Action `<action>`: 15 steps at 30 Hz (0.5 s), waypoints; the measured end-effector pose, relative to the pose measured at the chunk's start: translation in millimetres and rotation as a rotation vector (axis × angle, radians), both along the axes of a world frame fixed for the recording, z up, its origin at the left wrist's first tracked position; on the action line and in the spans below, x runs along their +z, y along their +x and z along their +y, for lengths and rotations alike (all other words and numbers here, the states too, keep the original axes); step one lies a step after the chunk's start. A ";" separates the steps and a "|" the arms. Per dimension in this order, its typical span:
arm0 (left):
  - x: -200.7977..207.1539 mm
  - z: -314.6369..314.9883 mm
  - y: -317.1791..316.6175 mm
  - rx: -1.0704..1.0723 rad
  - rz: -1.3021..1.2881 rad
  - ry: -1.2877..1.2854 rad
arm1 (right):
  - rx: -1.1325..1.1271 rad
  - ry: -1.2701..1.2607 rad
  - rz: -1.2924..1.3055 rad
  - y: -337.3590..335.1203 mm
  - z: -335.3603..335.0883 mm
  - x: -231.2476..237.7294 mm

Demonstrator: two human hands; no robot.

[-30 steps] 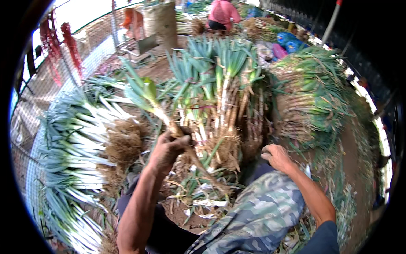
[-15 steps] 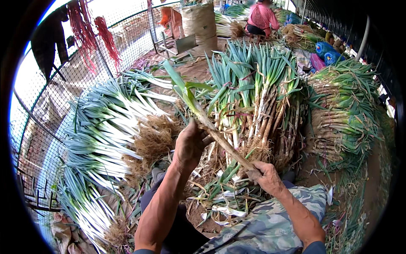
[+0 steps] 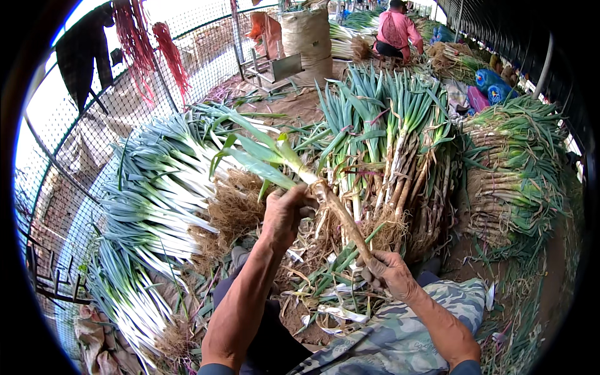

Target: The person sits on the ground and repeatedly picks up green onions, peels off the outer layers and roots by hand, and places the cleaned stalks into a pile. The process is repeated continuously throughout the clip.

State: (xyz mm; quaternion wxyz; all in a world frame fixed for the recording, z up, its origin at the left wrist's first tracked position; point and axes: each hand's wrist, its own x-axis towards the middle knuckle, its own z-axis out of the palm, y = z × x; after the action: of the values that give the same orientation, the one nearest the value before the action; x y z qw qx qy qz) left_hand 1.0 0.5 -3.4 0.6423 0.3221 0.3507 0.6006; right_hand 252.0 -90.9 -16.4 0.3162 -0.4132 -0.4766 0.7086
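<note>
The green onion stalk (image 3: 345,220) is held off the ground between the two hands, slanting from its leafy end at upper left to its lower end at right. Progress on this piece is judged partial: the short section below the leaves is pale, while the lower shaft retains brown outer skin. A ragged collar of skin marks the boundary.

Condition: the shaft is nearly straight; the green leaves splay leftward. Root condition cannot be determined, as the fingers cover that end.

The left hand (image 3: 286,214) grasps the stalk near the collar. The right hand (image 3: 390,275) grips the lower end.

Below lies a litter of peelings (image 3: 344,312). To the left, the white-shafted stalks (image 3: 165,206), brown roots attached, are laid in a row and appear finished. Directly ahead, the upright bundles (image 3: 403,144) carry mostly brown shafts; with the stacked bundles (image 3: 522,181) at right, they appear to remain untreated. Farther out, a co-worker (image 3: 397,34) in a pink top sits near a tall sack (image 3: 307,44).
</note>
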 end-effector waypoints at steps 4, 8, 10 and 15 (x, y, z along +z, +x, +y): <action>-3.9 -21.3 25.5 -0.223 0.006 -0.030 | -0.061 0.094 -0.066 1.3 6.7 4.9; -3.0 -46.1 52.9 -0.676 0.488 -0.008 | -0.154 0.135 -0.076 0.9 10.7 18.5; -29.0 -64.9 69.1 -0.960 0.548 0.045 | -0.185 0.328 -0.248 -4.5 15.2 17.5; -9.9 -38.5 38.9 -0.681 0.842 0.030 | -0.312 0.701 -0.509 6.5 18.4 21.3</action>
State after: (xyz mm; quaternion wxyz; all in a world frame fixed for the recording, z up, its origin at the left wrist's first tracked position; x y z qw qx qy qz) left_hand 39.9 -38.0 -13.3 0.6001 0.6394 0.4448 0.1823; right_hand 258.5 -72.5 4.9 0.4127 -0.5091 -0.6821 0.3244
